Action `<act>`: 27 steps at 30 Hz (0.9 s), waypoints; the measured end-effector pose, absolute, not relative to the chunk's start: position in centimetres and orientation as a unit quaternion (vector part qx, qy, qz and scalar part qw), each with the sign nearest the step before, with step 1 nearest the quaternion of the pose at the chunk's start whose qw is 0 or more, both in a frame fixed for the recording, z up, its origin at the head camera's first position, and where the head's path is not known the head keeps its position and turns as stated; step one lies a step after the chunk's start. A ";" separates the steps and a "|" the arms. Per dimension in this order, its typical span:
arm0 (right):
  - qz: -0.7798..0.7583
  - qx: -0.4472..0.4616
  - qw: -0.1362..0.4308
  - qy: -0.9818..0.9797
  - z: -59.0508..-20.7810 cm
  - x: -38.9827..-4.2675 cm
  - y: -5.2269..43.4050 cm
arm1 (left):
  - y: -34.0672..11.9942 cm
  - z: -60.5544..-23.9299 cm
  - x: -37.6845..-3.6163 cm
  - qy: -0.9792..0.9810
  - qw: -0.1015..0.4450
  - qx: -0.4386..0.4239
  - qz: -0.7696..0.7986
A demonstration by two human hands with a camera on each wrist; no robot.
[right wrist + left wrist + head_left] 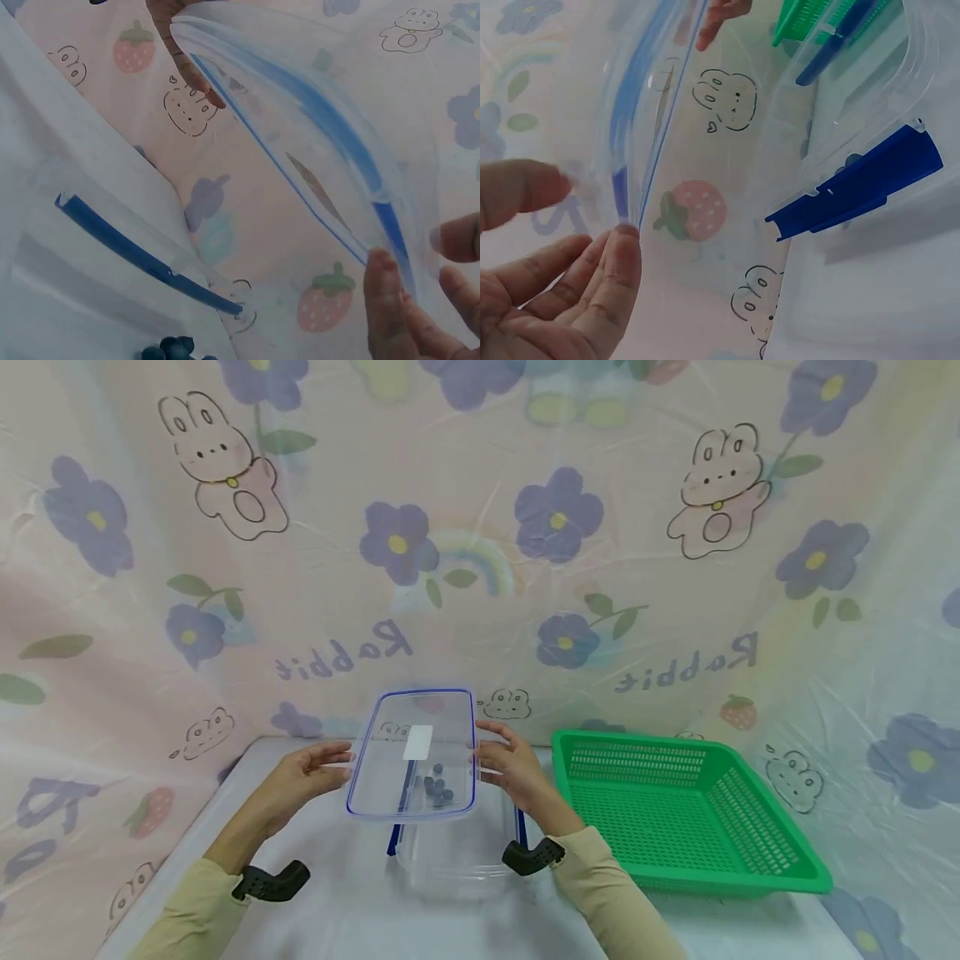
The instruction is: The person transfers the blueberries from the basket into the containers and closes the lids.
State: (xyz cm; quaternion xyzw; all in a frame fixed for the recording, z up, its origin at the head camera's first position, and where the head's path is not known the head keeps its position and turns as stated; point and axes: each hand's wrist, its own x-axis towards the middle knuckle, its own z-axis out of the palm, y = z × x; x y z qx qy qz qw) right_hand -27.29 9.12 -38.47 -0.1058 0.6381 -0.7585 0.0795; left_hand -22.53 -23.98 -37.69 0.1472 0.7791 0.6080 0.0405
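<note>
A clear plastic lid (390,781) with a blue rim and a white label (418,742) is held up, tilted, above a clear plastic box (457,860). My left hand (303,781) pinches its left edge between thumb and fingers (619,262). At the opposite edge, my right hand (517,768) grips it the same way, fingers (386,300) on one face. Blue clips (862,180) stand out along the box's sides. A cluster of small dark blue round things (176,349) shows through the lid, seemingly inside the box; their kind is unclear.
A green plastic basket (780,881) with slotted walls stands on the white-covered table (322,902), right of the box. Behind the table hangs a printed curtain (480,635) with rabbits and flowers. Black straps (273,882) sit on both wrists.
</note>
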 end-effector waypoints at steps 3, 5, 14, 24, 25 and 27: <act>-0.761 -0.101 0.079 0.636 -38.4 -27.3 9.8 | -23.5 -37.6 -23.3 0.768 0.074 0.156 0.617; -0.765 -0.100 0.082 0.631 -38.4 -27.3 10.3 | -23.1 -37.6 -24.0 0.756 0.095 0.162 0.627; -0.768 -0.118 0.095 0.623 -37.9 -27.0 12.3 | -21.2 -37.3 -25.3 0.731 0.131 0.165 0.650; -0.737 -0.160 0.137 0.642 -37.1 -27.7 15.1 | -20.2 -36.9 -25.8 0.722 0.150 0.168 0.654; -0.733 -0.165 0.141 0.645 -37.1 -27.8 15.3 | -20.2 -36.9 -25.9 0.718 0.151 0.171 0.657; -0.724 -0.170 0.143 0.652 -36.9 -27.9 15.6 | -20.1 -37.0 -26.0 0.717 0.147 0.179 0.657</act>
